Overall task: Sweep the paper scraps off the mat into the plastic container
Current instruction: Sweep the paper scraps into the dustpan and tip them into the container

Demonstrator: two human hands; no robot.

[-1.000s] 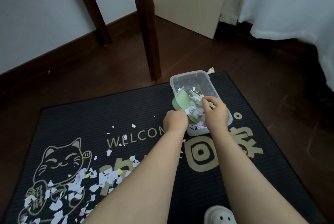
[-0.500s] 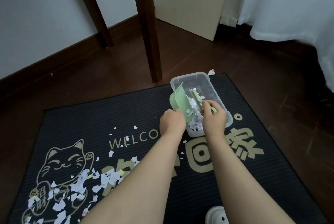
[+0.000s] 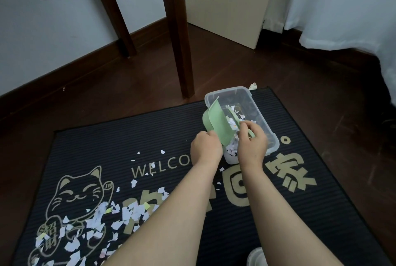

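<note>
A clear plastic container (image 3: 256, 99) stands on the far right part of a black welcome mat (image 3: 107, 143). My left hand (image 3: 205, 147) grips a light green dustpan (image 3: 218, 122), tipped steeply on edge over the container. My right hand (image 3: 251, 143) holds a small green brush (image 3: 234, 118) against the pan's inner face. White paper scraps (image 3: 232, 125) lie in the pan and in the container. A large scatter of paper scraps (image 3: 96, 220) covers the near left of the mat, over the cat picture.
A dark wooden table leg (image 3: 177, 40) stands just beyond the container, a second leg (image 3: 113, 12) further left by the wall. A beige panel (image 3: 227, 2) and a white curtain (image 3: 342, 4) are at the back. One scrap (image 3: 252, 86) lies at the mat's far corner. A white shoe (image 3: 257, 257) shows at the bottom.
The dustpan has tilted from slanted to nearly on edge over the container, and scraps have slid from it into the container. Both hands stayed in place.
</note>
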